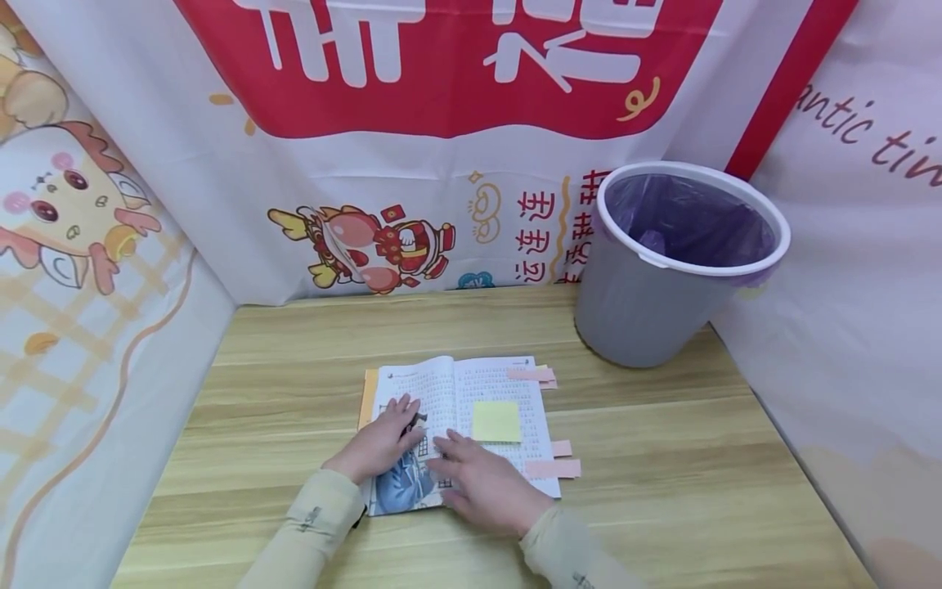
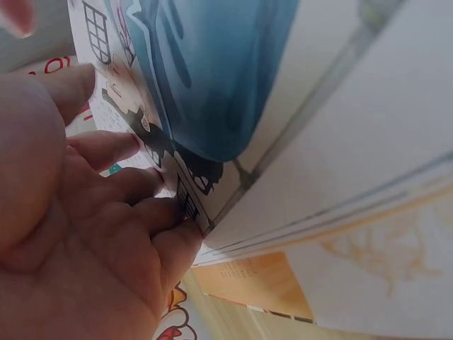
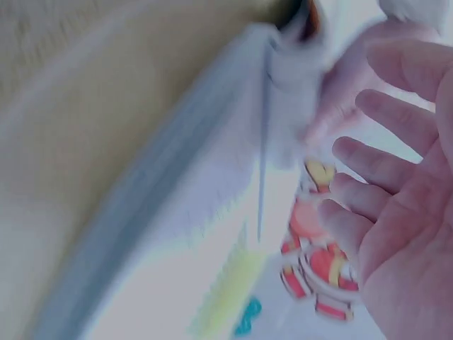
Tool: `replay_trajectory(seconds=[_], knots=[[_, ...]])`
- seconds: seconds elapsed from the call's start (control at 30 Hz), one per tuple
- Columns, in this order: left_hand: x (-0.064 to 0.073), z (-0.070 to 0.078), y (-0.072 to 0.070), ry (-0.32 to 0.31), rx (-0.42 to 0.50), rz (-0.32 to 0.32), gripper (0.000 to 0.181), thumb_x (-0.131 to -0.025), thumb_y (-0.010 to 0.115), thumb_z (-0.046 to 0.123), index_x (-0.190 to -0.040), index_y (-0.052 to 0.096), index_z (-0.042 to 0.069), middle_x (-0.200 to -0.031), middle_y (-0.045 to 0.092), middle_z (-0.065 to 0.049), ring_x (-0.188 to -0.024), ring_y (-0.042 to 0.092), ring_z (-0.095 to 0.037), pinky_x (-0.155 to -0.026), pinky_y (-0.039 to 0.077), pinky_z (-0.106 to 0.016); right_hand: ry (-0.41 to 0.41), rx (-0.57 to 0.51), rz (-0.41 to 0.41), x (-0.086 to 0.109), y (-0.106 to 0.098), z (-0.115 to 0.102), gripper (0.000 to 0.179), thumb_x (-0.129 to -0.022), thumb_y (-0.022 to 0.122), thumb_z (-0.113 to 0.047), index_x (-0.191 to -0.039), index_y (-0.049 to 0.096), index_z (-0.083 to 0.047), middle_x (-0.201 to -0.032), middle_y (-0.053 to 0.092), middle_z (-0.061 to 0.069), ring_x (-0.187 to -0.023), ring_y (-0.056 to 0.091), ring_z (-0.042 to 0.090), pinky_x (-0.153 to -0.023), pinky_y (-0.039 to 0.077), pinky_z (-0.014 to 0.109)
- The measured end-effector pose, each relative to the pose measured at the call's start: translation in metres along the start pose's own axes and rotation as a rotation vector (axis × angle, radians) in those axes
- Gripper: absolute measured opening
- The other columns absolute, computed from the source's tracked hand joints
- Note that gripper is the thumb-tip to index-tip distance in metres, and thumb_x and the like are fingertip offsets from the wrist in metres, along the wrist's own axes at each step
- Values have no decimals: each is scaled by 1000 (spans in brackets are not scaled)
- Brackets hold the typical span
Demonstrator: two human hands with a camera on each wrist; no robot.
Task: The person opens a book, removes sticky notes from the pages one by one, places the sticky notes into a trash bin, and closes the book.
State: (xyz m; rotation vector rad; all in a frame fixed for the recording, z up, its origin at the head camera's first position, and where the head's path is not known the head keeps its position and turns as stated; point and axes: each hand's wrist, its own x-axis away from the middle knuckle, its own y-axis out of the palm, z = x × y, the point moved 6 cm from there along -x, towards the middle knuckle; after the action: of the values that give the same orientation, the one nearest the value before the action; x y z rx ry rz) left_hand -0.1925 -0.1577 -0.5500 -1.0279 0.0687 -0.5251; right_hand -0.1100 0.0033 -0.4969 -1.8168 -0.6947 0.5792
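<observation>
An open book lies on the wooden table, its left page showing a blue illustration and its right page printed text. A yellow sticky note is on the right page. My left hand rests on the left page with its fingers extended; in the left wrist view its fingertips touch the illustrated page. Close over the book's lower middle, near the fold, is my right hand. The right wrist view shows its fingers spread and loosely bent, holding nothing.
Pink paper tabs stick out past the book's right edge. A grey bin with a purple liner stands at the table's back right. Printed cloth hangs behind the table and on both sides.
</observation>
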Motion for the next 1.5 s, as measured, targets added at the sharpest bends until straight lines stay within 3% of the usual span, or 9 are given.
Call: replay_trajectory(seconds=[0.27,0.37,0.47,0.53,0.7,0.77,0.93,1.17,1.5], knots=[[-6,17,6,-65,-38,-30,97,-88,57,68,-159,19,13,-156,18,-35,-140,16,-57,-113,22,-64,214,-3,102,11,-31,46,41,-92,71,-23,-130,65,-8,-142,54,13,-133,48,31,-103,47,45],[-7,26,9,-90,-105,-36,105,-81,59,75,-160,16,21,-155,15,-38,-137,14,-63,-111,24,-67,240,17,122,13,-32,58,39,-91,72,-19,-126,66,-4,-136,59,15,-127,54,32,-101,48,45],[-6,34,10,-89,-159,1,107,-77,65,75,-159,21,22,-156,13,-37,-134,14,-67,-109,24,-70,246,31,130,16,-29,65,39,-90,73,-17,-125,67,-3,-132,61,16,-124,57,33,-100,49,45],[-4,41,9,-42,-199,31,101,-78,67,70,-157,30,21,-158,15,-31,-134,14,-67,-108,23,-72,243,39,128,17,-25,68,38,-90,73,-16,-124,67,-2,-131,61,17,-123,57,33,-100,49,45],[4,63,11,177,-298,42,58,-94,60,52,-144,54,25,-161,27,-11,-139,13,-61,-103,20,-79,282,66,103,18,-10,77,42,-89,73,-17,-127,65,-3,-134,59,17,-125,55,32,-101,48,44],[7,67,13,208,-306,30,47,-98,56,47,-140,58,26,-160,30,-6,-138,13,-62,-100,21,-81,301,70,98,18,-6,80,44,-88,74,-17,-129,64,-4,-136,58,17,-127,54,31,-102,48,43],[11,62,17,143,-309,19,47,-100,52,49,-142,56,28,-162,25,-5,-134,18,-66,-98,27,-80,299,69,119,16,0,82,46,-88,75,-17,-131,63,-6,-137,57,15,-127,54,30,-103,47,42],[13,60,16,75,-287,-1,82,-79,66,67,-148,48,27,-162,19,-16,-133,20,-66,-99,29,-78,292,83,169,14,-1,81,41,-87,76,-14,-126,67,-8,-131,62,15,-121,59,29,-100,50,43],[8,67,18,-52,-225,-76,100,-69,83,52,-153,40,17,-159,18,-28,-137,20,-60,-106,33,-67,380,49,208,9,-3,85,29,-87,72,-12,-116,72,-9,-119,69,11,-111,65,26,-93,54,41]])
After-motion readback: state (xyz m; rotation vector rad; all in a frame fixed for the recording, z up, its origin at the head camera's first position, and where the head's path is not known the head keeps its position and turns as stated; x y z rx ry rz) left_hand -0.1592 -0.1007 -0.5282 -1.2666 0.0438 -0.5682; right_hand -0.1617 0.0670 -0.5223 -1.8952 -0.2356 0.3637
